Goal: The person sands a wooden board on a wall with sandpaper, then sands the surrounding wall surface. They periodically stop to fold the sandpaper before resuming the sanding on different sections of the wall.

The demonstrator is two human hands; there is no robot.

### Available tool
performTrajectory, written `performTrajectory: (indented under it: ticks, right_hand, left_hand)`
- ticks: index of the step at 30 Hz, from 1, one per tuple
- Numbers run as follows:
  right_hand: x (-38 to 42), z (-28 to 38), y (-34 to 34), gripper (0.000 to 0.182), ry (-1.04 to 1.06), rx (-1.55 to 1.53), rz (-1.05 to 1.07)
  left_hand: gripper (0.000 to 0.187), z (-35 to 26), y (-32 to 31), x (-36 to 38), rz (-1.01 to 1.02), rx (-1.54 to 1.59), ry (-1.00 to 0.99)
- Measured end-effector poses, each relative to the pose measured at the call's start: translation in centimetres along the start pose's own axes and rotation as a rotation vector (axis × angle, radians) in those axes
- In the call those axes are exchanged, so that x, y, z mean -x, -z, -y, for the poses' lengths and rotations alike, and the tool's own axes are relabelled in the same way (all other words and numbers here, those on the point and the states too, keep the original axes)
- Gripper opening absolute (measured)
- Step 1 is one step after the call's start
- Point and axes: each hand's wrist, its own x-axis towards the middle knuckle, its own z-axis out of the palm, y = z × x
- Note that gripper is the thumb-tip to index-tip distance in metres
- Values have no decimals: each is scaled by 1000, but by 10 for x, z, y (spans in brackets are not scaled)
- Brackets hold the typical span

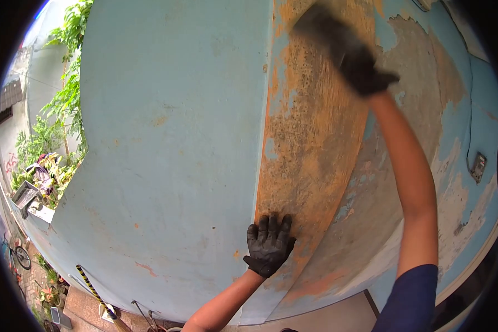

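My left hand, in a black glove, lies flat against the wall with its fingers apart. It rests at the lower left edge of a worn strip where orange-brown and dark patches show through. Higher up, my right hand, also gloved in black, is over the top of that strip and smeared by motion. From its finger end extends a dark, flat, squarish piece, too blurred to name. The thumb sticks out to the right. Light blue paint covers the wall left of the strip.
Peeling grey plaster lies to the right of the strip. A socket box hangs there on a dark cable. Green plants and a bicycle are at far left. A black-and-yellow striped pole leans at lower left.
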Motion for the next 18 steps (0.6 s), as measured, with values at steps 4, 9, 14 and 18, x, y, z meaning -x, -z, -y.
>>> performTrajectory:
  ticks: [4, 9, 14, 18]
  right_hand:
    - [17, -9, -47, 41, -344, -71, 120]
    - [-9, 94, 4, 37, 94, 263, 393]
    - [-85, -35, 33, 47, -870, 126, 295]
    - [-69, 15, -16, 33, -401, -480, -170]
  left_hand:
    - [69, -4, -1, 4, -20, -13, 7]
    - [69, -4, 1, 3, 7, -3, 13]
    - [69, -7, 0, 4, 12, 0, 19]
    - [68, -5, 6, 5, 17, -4, 13]
